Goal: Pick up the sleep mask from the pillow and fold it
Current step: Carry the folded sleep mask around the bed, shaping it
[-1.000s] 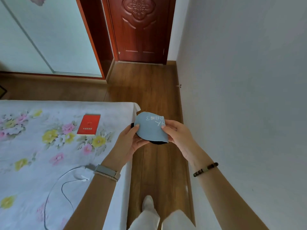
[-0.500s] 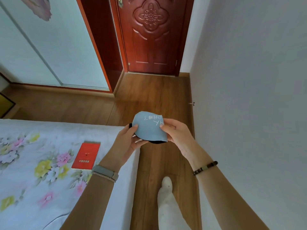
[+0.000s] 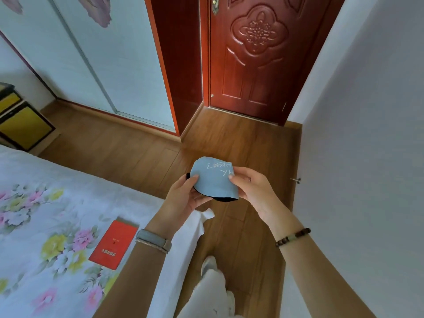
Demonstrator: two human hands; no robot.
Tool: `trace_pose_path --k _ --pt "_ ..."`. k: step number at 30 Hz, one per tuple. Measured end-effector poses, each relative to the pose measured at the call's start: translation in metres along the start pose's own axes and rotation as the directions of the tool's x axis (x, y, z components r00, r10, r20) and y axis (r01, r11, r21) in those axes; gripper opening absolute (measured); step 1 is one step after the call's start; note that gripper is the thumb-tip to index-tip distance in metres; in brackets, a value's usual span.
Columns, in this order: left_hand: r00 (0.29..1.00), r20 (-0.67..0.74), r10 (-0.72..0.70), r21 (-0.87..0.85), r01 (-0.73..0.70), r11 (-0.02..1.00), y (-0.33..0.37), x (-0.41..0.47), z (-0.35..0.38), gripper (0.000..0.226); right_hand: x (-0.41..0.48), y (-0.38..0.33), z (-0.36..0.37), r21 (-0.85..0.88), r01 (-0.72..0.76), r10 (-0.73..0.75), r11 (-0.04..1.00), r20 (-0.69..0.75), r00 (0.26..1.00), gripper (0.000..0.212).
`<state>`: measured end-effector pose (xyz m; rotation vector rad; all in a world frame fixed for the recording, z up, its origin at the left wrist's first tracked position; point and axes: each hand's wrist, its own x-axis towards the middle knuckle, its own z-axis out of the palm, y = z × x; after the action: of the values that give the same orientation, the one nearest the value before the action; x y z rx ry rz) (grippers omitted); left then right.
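Note:
The sleep mask (image 3: 213,180) is light blue with white writing and a black underside, doubled over into a half shape. I hold it in the air above the wooden floor, just past the bed's corner. My left hand (image 3: 187,196) pinches its left edge, thumb on top. My right hand (image 3: 250,187) grips its right edge, fingers covering part of the writing. No pillow is in view.
The bed with a floral sheet (image 3: 46,226) fills the lower left, with a red booklet (image 3: 113,244) near its edge. A red-brown door (image 3: 252,65) stands ahead, a wardrobe (image 3: 103,53) to its left, a white wall (image 3: 367,134) on the right. A yellow cabinet (image 3: 20,125) sits far left.
The view has tilted up and swung, so the door looms larger and the bed has slid lower. Both hands keep the same hold on the folded mask.

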<state>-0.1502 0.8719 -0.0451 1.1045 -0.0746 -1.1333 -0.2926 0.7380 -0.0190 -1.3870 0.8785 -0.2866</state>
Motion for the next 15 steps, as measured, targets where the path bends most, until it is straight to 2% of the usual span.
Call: trace_pose_path --k 8,15 --pt "0.998 -0.051 0.045 -0.026 -0.047 0.999 0.056 0.131 0.012 0.025 0.148 -0.051 -0.011 -0.058 0.002 0.001 0.998 0.055 0.998 0.039" --pt "0.987 -0.119 0.106 -0.146 -0.123 0.982 0.140 0.229 0.001 0.021 0.282 -0.121 0.019 -0.115 -0.003 0.018 0.993 0.130 0.991 0.036"
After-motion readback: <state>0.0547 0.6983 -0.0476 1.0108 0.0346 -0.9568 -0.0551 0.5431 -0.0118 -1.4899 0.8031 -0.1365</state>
